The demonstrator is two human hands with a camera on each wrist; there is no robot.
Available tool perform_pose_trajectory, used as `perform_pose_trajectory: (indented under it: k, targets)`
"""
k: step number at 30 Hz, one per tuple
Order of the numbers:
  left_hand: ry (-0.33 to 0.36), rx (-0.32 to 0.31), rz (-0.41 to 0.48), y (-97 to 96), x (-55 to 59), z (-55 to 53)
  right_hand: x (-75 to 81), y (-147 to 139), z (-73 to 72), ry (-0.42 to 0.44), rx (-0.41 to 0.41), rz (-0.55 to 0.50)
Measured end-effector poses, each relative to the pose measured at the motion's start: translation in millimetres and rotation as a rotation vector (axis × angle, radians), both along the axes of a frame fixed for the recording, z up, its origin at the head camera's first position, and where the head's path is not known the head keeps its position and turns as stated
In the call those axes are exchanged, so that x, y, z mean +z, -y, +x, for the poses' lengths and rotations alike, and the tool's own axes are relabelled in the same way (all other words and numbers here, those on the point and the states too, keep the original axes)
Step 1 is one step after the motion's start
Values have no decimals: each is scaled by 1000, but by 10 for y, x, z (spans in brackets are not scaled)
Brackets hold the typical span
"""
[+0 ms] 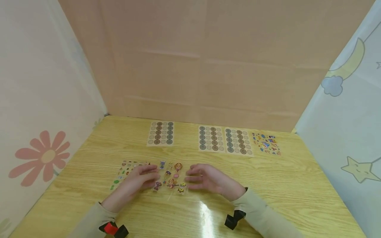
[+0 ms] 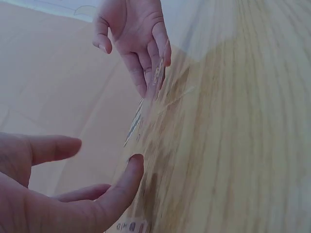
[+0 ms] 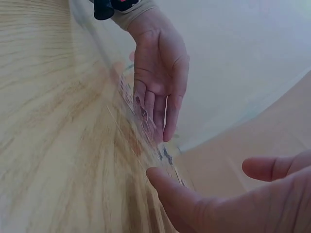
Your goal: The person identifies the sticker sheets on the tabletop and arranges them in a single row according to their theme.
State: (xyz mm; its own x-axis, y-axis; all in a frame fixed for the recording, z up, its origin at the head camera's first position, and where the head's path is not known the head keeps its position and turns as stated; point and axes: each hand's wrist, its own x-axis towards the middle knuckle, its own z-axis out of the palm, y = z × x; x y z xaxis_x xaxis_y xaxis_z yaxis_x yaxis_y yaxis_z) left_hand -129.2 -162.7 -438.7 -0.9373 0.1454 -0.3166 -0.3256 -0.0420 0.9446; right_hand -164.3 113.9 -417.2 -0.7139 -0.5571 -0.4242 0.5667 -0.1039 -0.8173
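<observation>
A clear sticker sheet with cartoon puppies [image 1: 172,182] lies on the wooden table between my two hands. My left hand [image 1: 140,180] is at its left side, fingers loosely bent and thumb apart from them. Across from it, my right hand [image 1: 205,180] is at the right side with fingers spread, palm facing the sheet. In the left wrist view the sheet's edge stands up slightly from the table near the right fingertips. Neither hand pinches the sheet. Under and beyond my left hand lies another sheet of small stickers [image 1: 122,173], partly covered by the hand.
Toward the back of the table lie a sheet of brown and grey round stickers [image 1: 160,134], two similar sheets [image 1: 211,138] side by side, and a clear sheet of small colourful stickers [image 1: 266,143]. A paper-covered wall [image 1: 193,66] closes the back; patterned sheets flank both sides.
</observation>
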Motion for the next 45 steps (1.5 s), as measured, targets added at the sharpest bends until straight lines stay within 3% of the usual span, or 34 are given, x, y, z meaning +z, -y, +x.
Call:
perform_pose_trajectory:
  k: [6, 15, 20, 25, 32, 45]
  targets:
    - [9, 16, 17, 65, 63, 113, -17, 76, 31, -15, 16, -1]
    - [-37, 62, 53, 110, 148, 224, -14, 164, 77, -32, 34, -13]
    - [-63, 22, 7, 131, 142, 232, -37, 196, 77, -19, 18, -12]
    - [-70, 34, -58, 112, 140, 236, -52, 238, 71, -16, -4, -8]
    - [-81, 3, -132, 105, 152, 262, -40, 260, 79, -45, -22, 22]
    - [-68, 21, -127, 134, 116, 259, 9, 281, 105, -60, -9, 55]
